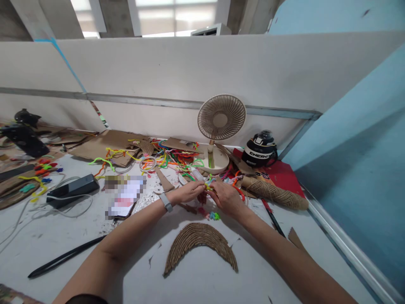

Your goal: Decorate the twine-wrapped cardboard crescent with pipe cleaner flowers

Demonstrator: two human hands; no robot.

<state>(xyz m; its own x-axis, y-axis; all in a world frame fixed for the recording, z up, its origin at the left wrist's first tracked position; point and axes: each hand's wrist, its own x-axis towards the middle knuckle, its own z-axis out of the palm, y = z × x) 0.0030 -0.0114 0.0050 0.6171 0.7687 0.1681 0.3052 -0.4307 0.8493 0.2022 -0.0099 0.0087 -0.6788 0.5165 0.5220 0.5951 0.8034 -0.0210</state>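
Note:
My left hand (189, 191) and my right hand (225, 196) meet over the middle of the table, fingers pinched together on a small twist of coloured pipe cleaners (208, 184). A watch sits on my left wrist. A few small coloured pipe-cleaner pieces (214, 216) lie just below my right hand. In front of my arms rests a crescent of coiled jute rope (200, 246). A heap of loose pipe cleaners (172, 159) lies beyond my hands.
A small desk fan (220, 122) stands at the back, a black-and-white bottle (260, 150) to its right on a red sheet. A jute-wrapped cone (275, 194) lies right. Cardboard pieces (109, 145), a power bank (73, 188), a phone (125, 198) and a black stick (65, 256) lie left.

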